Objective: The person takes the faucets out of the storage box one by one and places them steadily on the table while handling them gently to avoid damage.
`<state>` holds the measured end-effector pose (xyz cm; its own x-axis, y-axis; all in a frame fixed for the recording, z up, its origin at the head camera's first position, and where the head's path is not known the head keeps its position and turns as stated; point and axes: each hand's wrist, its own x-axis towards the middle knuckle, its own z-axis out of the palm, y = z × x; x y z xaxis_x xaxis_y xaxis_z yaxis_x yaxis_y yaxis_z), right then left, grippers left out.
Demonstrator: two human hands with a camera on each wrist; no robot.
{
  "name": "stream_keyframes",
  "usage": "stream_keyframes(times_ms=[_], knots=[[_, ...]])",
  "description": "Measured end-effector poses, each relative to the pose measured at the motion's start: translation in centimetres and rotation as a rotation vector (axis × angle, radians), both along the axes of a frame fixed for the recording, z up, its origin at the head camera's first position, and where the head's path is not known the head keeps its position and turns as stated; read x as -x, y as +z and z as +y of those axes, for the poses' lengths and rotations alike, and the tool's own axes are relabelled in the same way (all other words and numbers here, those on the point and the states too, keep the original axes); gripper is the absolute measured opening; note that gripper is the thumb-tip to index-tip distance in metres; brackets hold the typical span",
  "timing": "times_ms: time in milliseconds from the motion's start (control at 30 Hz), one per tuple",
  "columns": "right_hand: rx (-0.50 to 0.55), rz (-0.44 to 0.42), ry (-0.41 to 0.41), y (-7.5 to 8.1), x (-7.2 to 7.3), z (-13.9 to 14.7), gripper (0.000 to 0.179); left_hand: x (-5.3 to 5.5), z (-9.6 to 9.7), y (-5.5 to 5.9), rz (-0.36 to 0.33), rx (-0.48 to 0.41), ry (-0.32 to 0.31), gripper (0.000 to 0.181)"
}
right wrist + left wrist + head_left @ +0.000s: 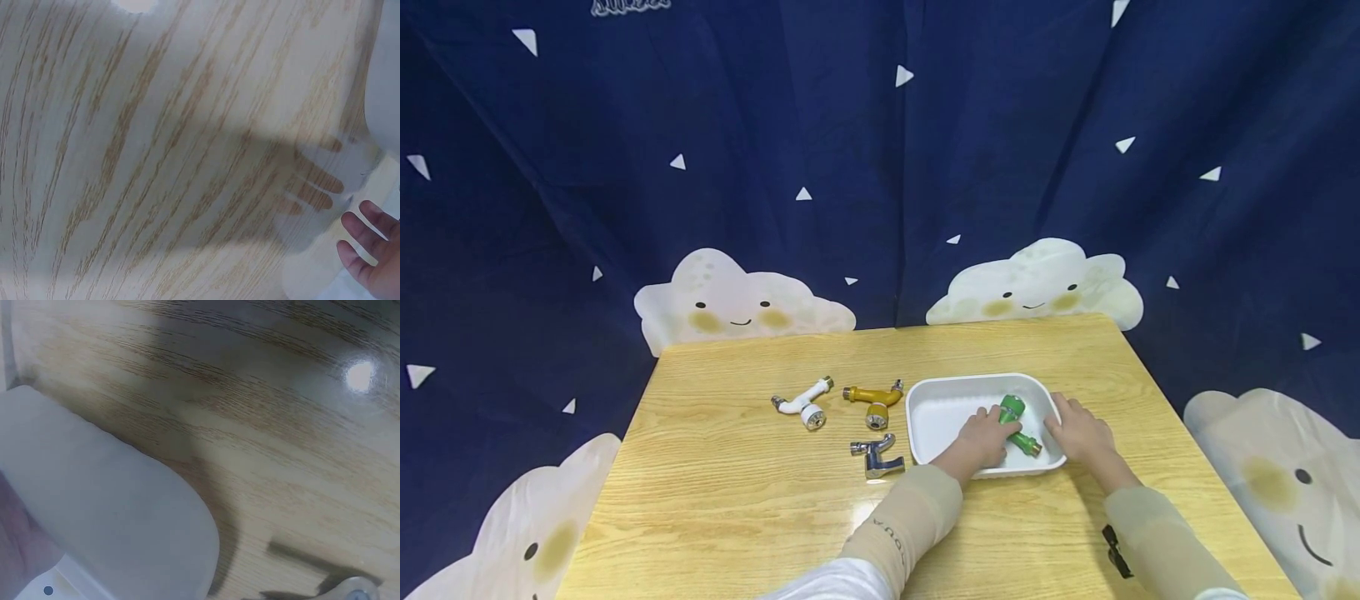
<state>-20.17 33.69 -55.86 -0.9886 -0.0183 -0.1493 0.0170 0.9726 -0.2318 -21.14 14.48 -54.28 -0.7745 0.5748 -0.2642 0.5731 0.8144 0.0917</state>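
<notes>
In the head view, my left hand (983, 437) reaches into a white tray (940, 418) and grips a green faucet (1022, 441) by its middle. The faucet lies slanted over the tray's floor, part of it covered by the fingers. My right hand (1081, 431) is at the tray's right rim, its fingers fairly straight and holding nothing; the right wrist view shows this hand (375, 253) with fingers apart. Beside the tray's left side lie a yellow faucet (872, 396), a white faucet (801, 402) and a chrome faucet (874, 458).
Everything stands on a wooden table (737, 500). Behind it hangs a dark blue curtain (850, 125) printed with clouds and white triangles. A black strap piece (1117, 552) shows beside the right forearm. The tray's outer wall (112, 500) fills much of the left wrist view.
</notes>
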Motion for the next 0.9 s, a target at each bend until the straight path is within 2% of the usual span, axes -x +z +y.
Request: stream_keyframes(times_ms=[233,567,900], knots=[[0.000,-0.002,-0.003,-0.05,0.12,-0.13,0.052,-0.25,-0.18,0.15,0.033,0.019,0.016,0.052],[0.001,-0.011,-0.009,0.18,-0.04,-0.20,0.054,-0.27,-0.47,-0.14,0.018,0.005,0.031,0.046],[0.007,-0.025,-0.019,0.33,0.02,-0.38,0.054,-0.39,-0.71,-0.42,0.038,0.018,0.041,0.040]])
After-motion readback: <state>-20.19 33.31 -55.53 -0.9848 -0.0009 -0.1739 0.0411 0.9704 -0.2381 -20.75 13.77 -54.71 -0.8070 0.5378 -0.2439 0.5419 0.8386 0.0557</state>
